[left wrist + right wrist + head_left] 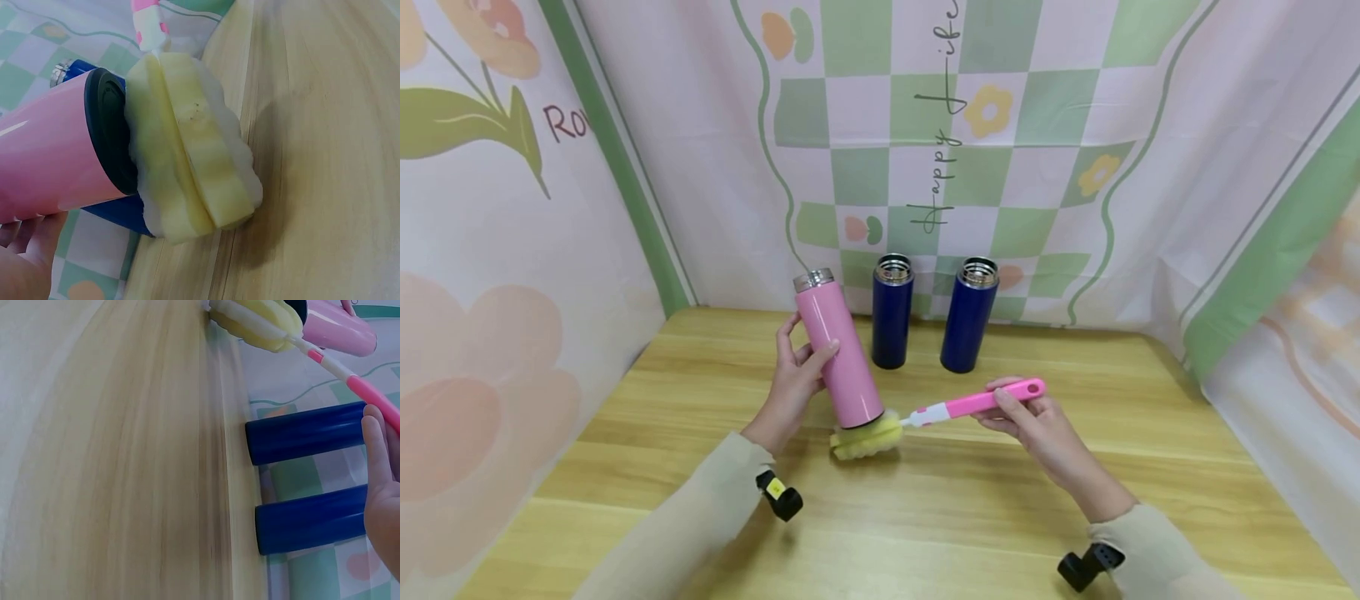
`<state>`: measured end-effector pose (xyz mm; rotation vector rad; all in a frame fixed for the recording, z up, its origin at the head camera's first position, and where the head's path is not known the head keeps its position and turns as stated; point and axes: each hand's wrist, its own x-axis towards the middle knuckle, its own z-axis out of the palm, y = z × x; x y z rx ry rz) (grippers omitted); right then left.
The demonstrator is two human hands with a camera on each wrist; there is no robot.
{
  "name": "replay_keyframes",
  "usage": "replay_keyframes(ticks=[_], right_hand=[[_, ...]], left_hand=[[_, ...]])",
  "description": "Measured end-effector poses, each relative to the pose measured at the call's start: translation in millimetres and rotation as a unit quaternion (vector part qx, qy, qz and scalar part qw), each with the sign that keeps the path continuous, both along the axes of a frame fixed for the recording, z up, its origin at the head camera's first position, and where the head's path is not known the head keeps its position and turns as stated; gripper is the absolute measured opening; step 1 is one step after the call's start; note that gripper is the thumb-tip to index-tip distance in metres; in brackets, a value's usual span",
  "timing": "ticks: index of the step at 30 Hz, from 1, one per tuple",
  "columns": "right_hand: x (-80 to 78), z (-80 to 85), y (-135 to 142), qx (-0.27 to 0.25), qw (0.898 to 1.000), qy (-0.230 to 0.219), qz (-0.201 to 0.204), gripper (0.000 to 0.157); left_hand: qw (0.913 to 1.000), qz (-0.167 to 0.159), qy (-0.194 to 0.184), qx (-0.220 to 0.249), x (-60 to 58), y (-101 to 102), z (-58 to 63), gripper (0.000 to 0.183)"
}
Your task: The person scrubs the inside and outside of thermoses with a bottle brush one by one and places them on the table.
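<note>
My left hand [793, 379] grips a pink thermos bottle [841, 354] round its body, mouth up and tilted, its dark base toward me. In my right hand [1033, 425] is the pink handle [992, 400] of a bottle brush, pinched between thumb and fingers. The brush's yellow sponge head [867, 437] lies right at the bottle's base, just over the table. Seen from the left wrist, the ribbed sponge [194, 150] overlaps the black base [111, 131]. The right wrist view shows the brush reaching across to the bottle's bottom end [340, 328].
Two dark blue bottles without lids, one on the left [891, 312] and one on the right [970, 317], stand upright at the back of the wooden table [985, 517]. A patterned curtain [857, 117] hangs behind them. Each wrist carries a black camera mount [780, 497].
</note>
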<state>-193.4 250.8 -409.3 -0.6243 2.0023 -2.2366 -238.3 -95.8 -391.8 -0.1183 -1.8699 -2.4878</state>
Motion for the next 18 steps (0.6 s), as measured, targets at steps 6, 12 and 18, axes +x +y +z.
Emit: replay_keyframes(ticks=[6,12,18], right_hand=[[0.3,2.6,6,-0.012,1.000,-0.002,-0.017,0.019],[2.8,8.6,14,-0.003,1.000,0.005,-0.011,0.020],[3.8,13.3,20,0.026,0.999,0.022,-0.009,0.022]], left_hand=[[0.9998,-0.001,0.008,-0.015,-1.5,-2,-1.6,0.078],[0.9994,-0.006,0.012,-0.031,-3.4,-4,-2.9,0.079],[0.9985,0.001,0.007,-0.054,-5.8,-3,-2.1,0.083]])
